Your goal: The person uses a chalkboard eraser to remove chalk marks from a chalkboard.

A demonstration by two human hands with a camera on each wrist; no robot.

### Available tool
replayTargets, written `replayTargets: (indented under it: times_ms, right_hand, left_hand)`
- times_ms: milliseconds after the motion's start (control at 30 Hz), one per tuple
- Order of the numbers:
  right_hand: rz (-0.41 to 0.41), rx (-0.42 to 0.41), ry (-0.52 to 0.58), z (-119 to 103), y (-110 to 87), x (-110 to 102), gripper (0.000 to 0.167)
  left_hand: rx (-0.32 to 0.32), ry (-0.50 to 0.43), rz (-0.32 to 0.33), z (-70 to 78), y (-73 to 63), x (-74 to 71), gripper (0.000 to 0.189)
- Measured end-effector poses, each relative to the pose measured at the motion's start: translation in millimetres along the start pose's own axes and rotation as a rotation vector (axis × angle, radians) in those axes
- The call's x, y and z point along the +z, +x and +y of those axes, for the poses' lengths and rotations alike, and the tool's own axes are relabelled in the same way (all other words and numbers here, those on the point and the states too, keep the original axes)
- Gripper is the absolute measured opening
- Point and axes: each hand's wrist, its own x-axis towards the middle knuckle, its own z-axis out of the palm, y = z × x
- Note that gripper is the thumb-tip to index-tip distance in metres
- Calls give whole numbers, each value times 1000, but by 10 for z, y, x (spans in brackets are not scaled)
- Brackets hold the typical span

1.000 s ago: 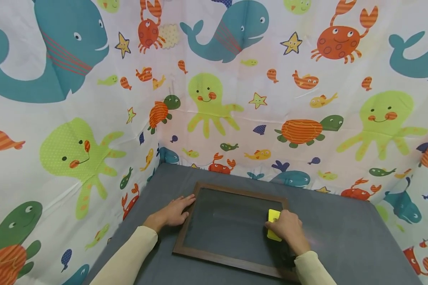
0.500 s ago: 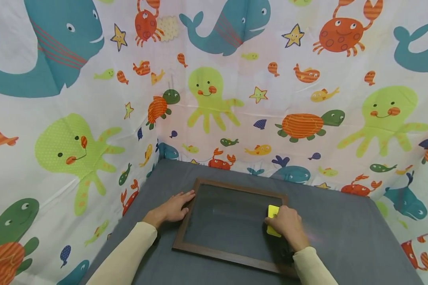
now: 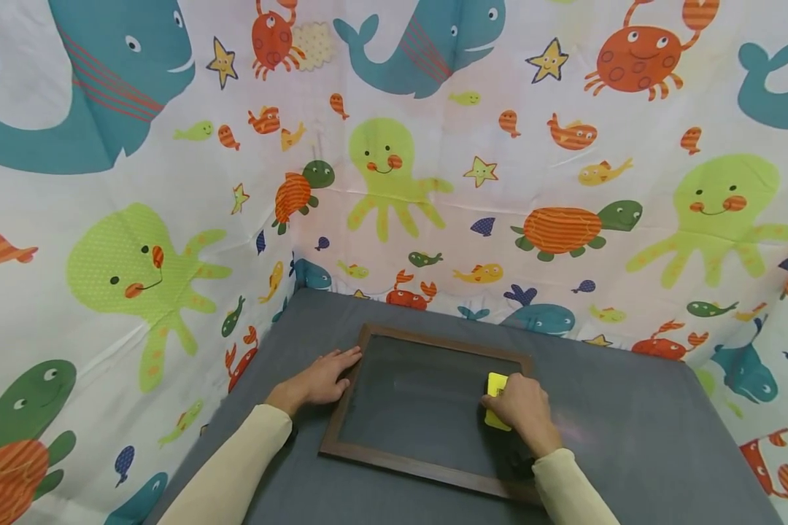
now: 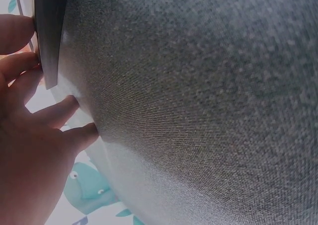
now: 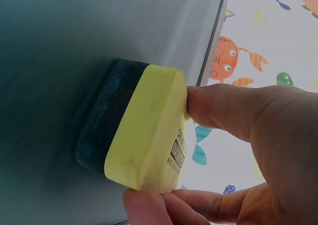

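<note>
Left hand point(image 4: 35, 140): is touching the dark frame point(image 4: 50, 36), upper left. Grey bench point(image 4: 198, 111), weave-textured: is filling the right. White cloth point(image 4: 60, 212): is showing a printed teal whale point(image 4: 87, 190).

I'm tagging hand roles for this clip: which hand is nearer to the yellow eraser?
Right. The right hand grips the eraser; the left hand is across the board, against the left side of its brown frame.

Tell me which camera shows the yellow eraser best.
The right wrist view: the yellow eraser is large there, dark pad and printing visible. The head view shows it small, partly behind the right hand; the left wrist view omits it.
</note>
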Motion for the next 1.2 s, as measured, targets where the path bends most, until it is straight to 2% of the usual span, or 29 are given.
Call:
replayTargets:
  times_ms: [500, 867, 1200]
  right_hand:
    - [-1, -12, 1, -238, 53, 47, 54]
    - [24, -54, 4, -415, 101, 134, 49]
    - [20, -57, 7, -558, 119, 194, 51]
  left_hand:
    - [-11, -21, -9, -9, 9, -38, 63]
    - [-22, -7, -14, -50, 36, -6, 63]
    - [-32, -12, -12, -39, 34, 9, 63]
